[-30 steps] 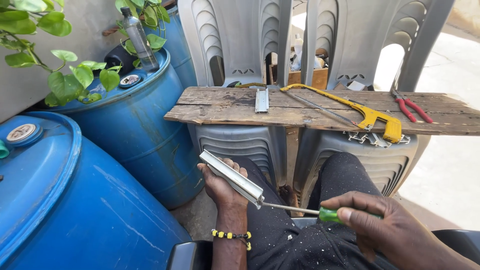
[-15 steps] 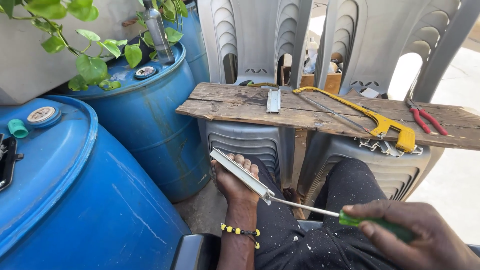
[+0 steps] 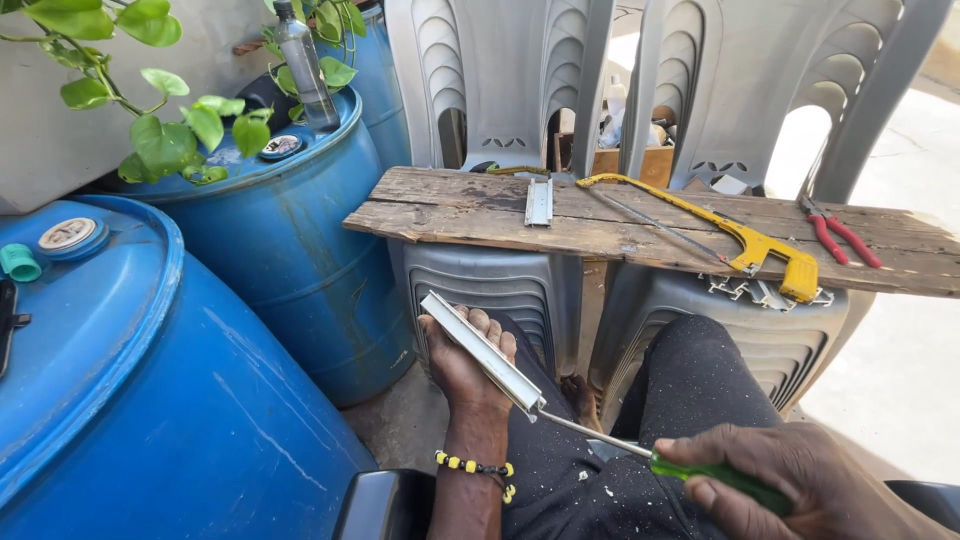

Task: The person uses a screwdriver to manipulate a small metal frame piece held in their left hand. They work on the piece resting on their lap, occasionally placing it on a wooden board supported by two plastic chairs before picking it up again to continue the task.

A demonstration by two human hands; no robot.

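My left hand (image 3: 462, 362) grips a short length of silver metal channel (image 3: 480, 350), held slanted over my lap. My right hand (image 3: 790, 478) is closed on the green handle of a screwdriver (image 3: 715, 473). The screwdriver's thin shaft (image 3: 590, 432) reaches left and its tip meets the near end of the channel. A beaded bracelet (image 3: 475, 468) circles my left wrist. My knees in dark trousers (image 3: 690, 385) are below both hands.
A weathered wooden plank (image 3: 450, 210) lies across two grey plastic chairs (image 3: 500, 90), carrying a small metal piece (image 3: 539, 201), a yellow hacksaw (image 3: 740, 240) and red pliers (image 3: 845, 235). Two blue drums (image 3: 290, 240) stand to the left, one with a bottle (image 3: 300, 65) and leafy plant (image 3: 170, 130).
The view has shifted slightly left and down. My right hand with the screwdriver has drawn a little lower and right, while the left hand keeps the channel in the same pose.
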